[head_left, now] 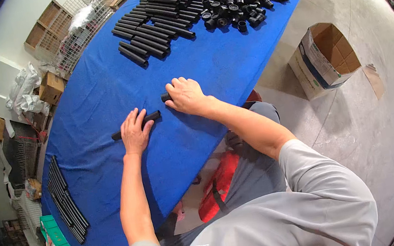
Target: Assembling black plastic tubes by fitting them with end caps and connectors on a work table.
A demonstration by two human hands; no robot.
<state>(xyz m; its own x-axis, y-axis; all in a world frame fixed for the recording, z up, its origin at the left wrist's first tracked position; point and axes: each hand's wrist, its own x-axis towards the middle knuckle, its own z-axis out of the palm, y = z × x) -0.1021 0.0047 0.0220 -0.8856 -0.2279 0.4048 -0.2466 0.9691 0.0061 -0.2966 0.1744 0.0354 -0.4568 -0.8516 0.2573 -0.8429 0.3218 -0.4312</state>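
Observation:
My left hand (134, 132) is wrapped over the middle of a black tube (155, 115) that lies on the blue cloth, both its ends sticking out past my fingers. To the right and a little farther off, my right hand (184, 94) closes on a short black fitting (166, 97); only its left end shows. The tube and the fitting are apart, with a strip of cloth between them. Beyond my hands are rows of black tubes (149, 39) and, to their right, a heap of short black fittings (240, 4).
Long dark rods (66, 203) lie at the table's left end, by a green bin (57, 239). An open cardboard box (323, 61) stands on the floor to the right. Wire cages (79, 31) and cartons (51, 87) line the left side. The blue-covered table (85, 94) ends close to my body.

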